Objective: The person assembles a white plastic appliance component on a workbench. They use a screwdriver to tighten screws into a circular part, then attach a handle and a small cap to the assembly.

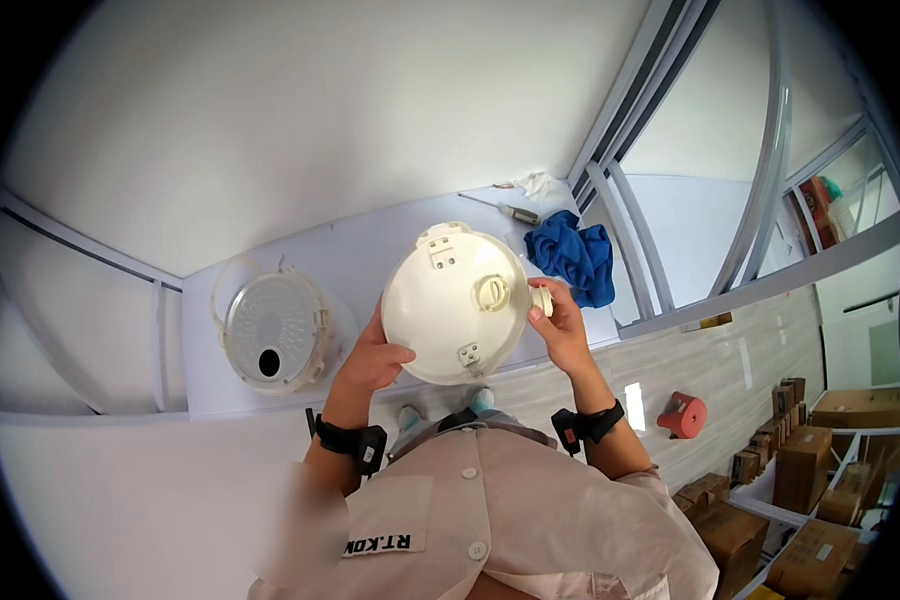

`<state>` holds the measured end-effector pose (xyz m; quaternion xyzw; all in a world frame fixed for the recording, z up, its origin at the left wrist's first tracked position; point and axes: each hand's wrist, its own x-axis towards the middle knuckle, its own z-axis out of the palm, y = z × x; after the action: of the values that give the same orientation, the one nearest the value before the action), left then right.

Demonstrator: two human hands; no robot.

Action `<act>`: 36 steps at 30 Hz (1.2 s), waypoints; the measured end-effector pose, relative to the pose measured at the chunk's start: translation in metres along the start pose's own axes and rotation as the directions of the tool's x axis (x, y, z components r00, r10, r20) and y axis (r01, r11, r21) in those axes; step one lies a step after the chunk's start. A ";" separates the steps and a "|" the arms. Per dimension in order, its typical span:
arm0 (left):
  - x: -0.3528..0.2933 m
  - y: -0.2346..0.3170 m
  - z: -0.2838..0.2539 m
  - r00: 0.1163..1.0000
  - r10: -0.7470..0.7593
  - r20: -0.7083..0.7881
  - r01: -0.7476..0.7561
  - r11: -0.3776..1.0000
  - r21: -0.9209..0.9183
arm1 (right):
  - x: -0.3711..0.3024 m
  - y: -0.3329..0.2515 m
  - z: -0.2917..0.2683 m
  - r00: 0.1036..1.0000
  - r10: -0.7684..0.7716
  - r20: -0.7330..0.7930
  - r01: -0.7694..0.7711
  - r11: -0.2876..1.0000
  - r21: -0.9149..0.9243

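Observation:
A round, shallow cream-white lid (448,325) is held up over the white table, with a round fitting and two small screwed metal plates on its face. My left hand (375,358) grips its left rim, the thumb lying over the edge. At the opposite rim, my right hand (562,325) pinches a small cream cap-like piece (541,301) between thumb and fingers. Whether that piece is joined to the lid I cannot tell. Left of the lid stands a round cream appliance body (320,345) with a carrying handle, a silver metal disc (275,325) and a dark round hole.
On the white table (365,245), a screwdriver (518,214) and a crumpled blue cloth (575,255) lie beyond my right hand, near a white crumpled tissue (540,186). Grey frame posts (635,240) rise at the right. A red stool (682,415) and cardboard boxes (805,468) stand on the floor side.

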<state>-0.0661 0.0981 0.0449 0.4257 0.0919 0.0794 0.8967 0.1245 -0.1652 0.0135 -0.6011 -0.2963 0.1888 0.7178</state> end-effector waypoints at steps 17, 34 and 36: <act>0.011 -0.014 0.014 0.996 -0.020 0.087 0.017 0.999 0.028 | -0.002 -0.038 0.003 0.999 -0.048 -0.005 0.047 0.994 -0.098; -0.009 -0.041 -0.039 0.995 -0.096 -0.010 0.091 0.972 -0.216 | -0.013 -0.029 0.036 0.996 -0.056 -0.071 0.050 0.996 -0.079; -0.013 -0.034 -0.039 0.996 -0.085 -0.010 0.080 0.967 -0.241 | -0.012 -0.028 0.038 0.994 -0.081 -0.066 0.079 0.996 -0.038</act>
<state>-0.0855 0.1029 -0.0043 0.3089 0.1080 0.0569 0.9432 0.0880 -0.1505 0.0427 -0.6072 -0.2989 0.1341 0.7239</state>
